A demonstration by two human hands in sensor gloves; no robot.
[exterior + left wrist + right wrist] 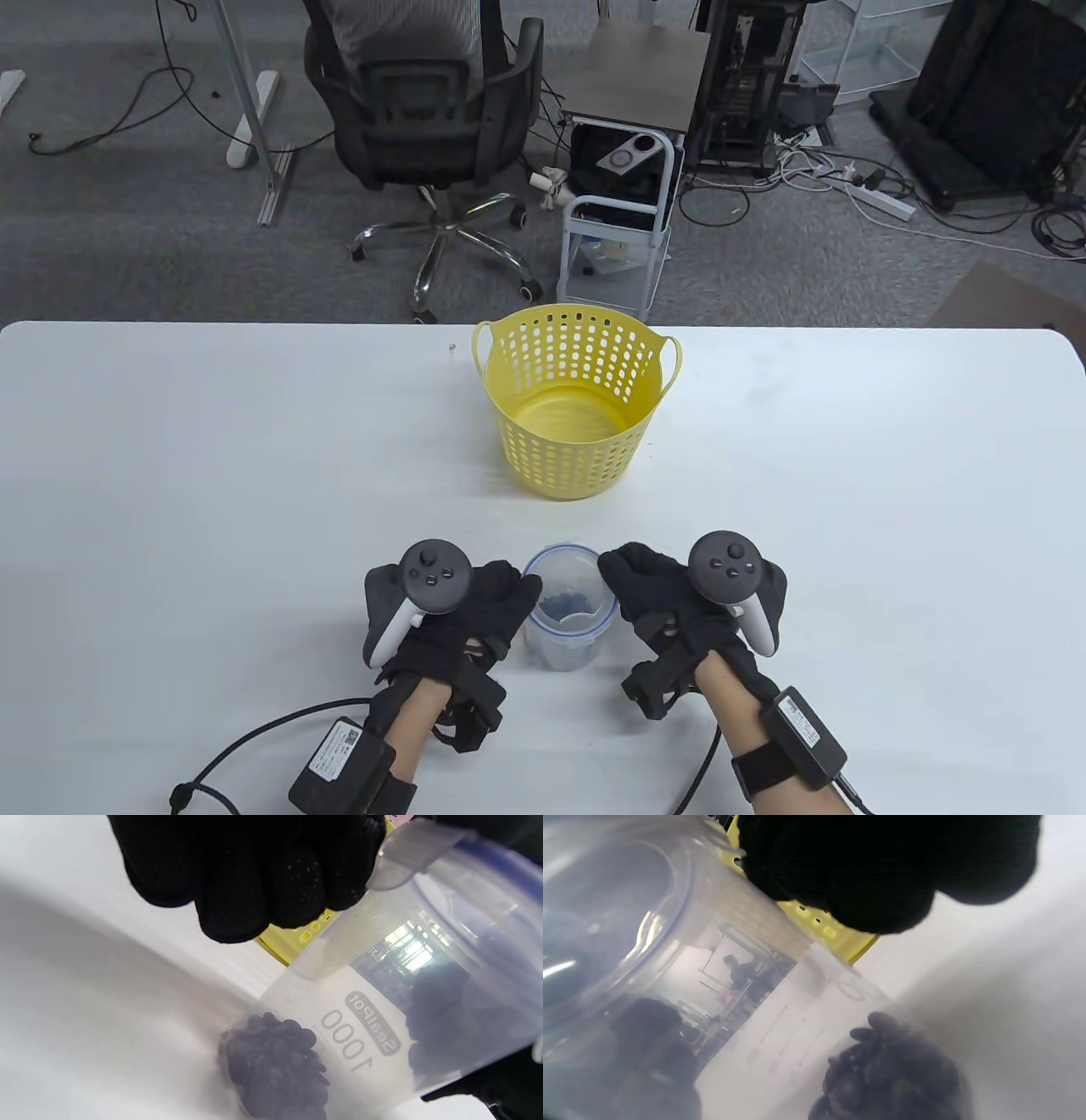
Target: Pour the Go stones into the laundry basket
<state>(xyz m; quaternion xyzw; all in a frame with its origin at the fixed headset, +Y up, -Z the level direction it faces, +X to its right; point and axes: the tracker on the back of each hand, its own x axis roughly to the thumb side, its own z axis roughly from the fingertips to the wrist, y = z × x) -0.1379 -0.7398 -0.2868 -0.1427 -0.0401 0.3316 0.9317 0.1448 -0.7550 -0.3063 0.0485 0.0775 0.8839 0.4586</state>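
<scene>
A clear plastic container [560,649] with a blue-rimmed lid stands near the table's front edge, with dark Go stones [567,604] heaped at its bottom. The yellow perforated laundry basket [577,441] stands upright and empty behind it. My left hand [522,594] curls its fingers onto the lid's left rim. My right hand [612,570] curls onto the right rim. In the left wrist view my fingers [254,878] touch a raised lid tab [407,853] above the stones [275,1065]. In the right wrist view my fingers [882,870] hang over the container [670,942] and stones [895,1077].
A tiny object [451,346] lies on the white table [212,509] left of the basket, near the far edge. An office chair [424,110] and a small cart [619,221] stand on the floor beyond the table. Cables trail from both wrists at the front edge.
</scene>
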